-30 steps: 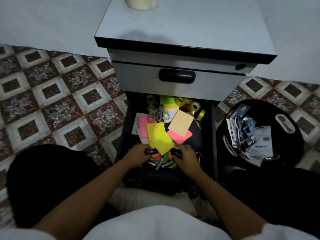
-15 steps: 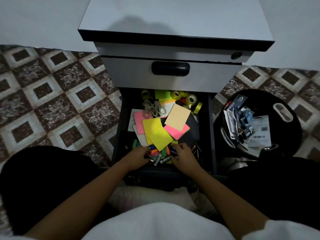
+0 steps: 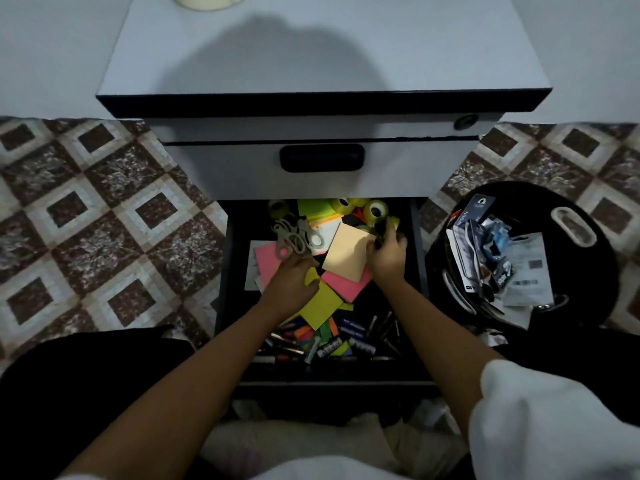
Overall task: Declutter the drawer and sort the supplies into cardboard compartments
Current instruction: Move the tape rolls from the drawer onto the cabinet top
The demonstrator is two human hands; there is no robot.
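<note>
Drawer [image 3: 417, 258] is open, contents mixed. Left hand [image 3: 294, 280] lies palm-down on the pink notes [image 3: 265, 263] and yellow notes [image 3: 320, 303], left of centre, fingertips just beside the scissors [image 3: 294, 235]. Fingers are bent; can't tell if they grip anything. Likely pinning loose paper so it doesn't slide. Markers [image 3: 329, 344] are heaped along the front edge. Tan pad [image 3: 348, 254] sits between the hands. Right hand [image 3: 388, 252] is near the back right corner, fingers pinched on a small dark item [image 3: 381, 233] beside the tape rolls [image 3: 375, 211], probably pulling one type out. Bin [image 3: 595, 289] right of the drawer holds packaging. No cardboard compartments in view.
</note>
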